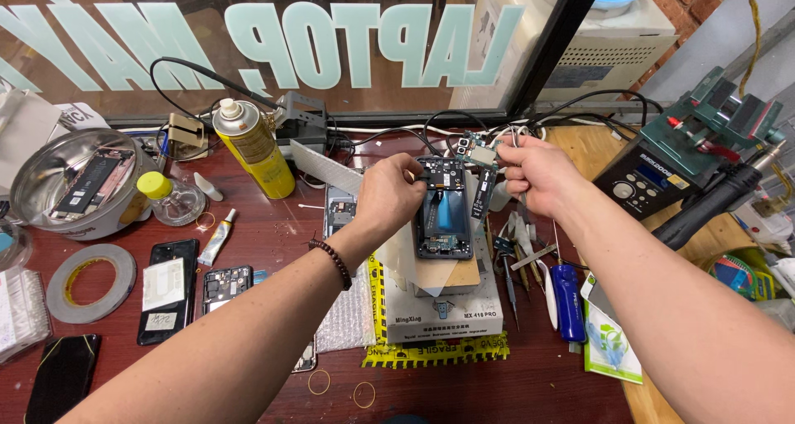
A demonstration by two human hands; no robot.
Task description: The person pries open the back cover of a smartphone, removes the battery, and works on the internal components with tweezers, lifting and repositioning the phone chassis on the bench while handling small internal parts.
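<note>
At the far left a shiny steel bowl [50, 184] holds a flat phone part, and nearer me lies a flat grey roll of tape [91, 281] on the dark red wooden bench [265, 250]; beside it two black phones [170, 290] lie face up, one with its back open. Further off stands a yellow spray can [252, 146] with a white cap. My left hand [389, 196], a dark bead bracelet at the wrist, is closed on the top left edge of the opened phone frame [445, 217], thumb and fingers pinching its black rim; the frame sits in the middle of the bench on a pale boxy heating pad [447, 312], its blue-grey inner plate bare. My right hand [530, 175] is curled shut, fingertips pinching the small green circuit board [479, 152] just above the frame's top right corner, a dark flex strip hanging from it. Right of the pad lie thin metal tweezers [530, 254] and a blue-handled tool [568, 300], and at the far right a black soldering station [650, 180] on a lighter wooden top
</note>
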